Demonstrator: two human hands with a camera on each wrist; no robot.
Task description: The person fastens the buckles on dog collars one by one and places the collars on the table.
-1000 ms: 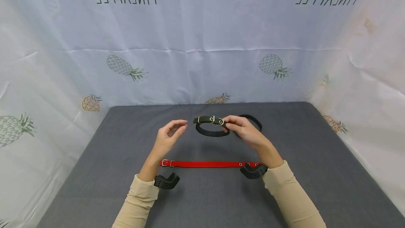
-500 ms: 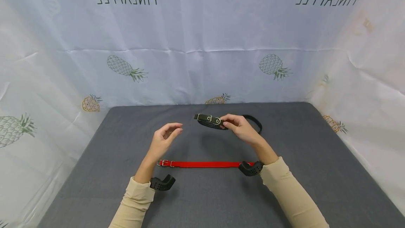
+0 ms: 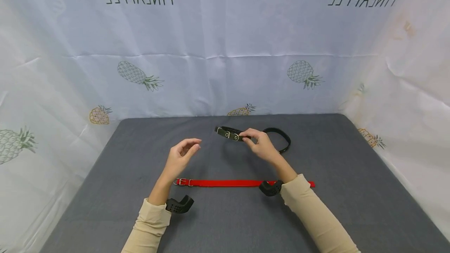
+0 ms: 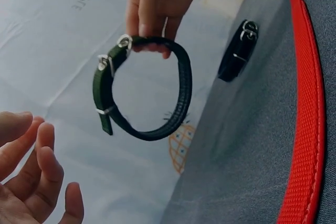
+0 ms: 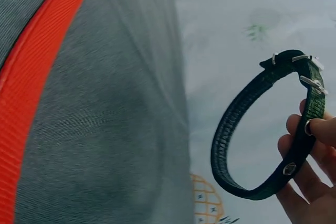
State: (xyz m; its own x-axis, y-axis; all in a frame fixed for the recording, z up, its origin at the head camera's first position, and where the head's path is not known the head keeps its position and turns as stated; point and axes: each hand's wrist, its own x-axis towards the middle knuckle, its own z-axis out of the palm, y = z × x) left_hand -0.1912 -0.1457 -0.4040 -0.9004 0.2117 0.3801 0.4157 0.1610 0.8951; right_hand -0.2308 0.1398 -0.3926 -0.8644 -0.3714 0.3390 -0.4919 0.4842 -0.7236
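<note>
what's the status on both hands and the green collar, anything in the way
Right hand pinching green collar, buckled into a loop, held up. Left hand empty, touching nothing. Nothing seen between left hand and green collar.

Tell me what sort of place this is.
Probably a makeshift recording booth, not an everyday room: a pineapple-print curtain closes off the back and both sides, a gray-covered table stands within it, and a black wrist device shows by the left sleeve.

The strap (image 3: pixel 225 183) lies before the held collar (image 3: pixel 230 135) and resting collar (image 4: pixel 234 56).
</note>
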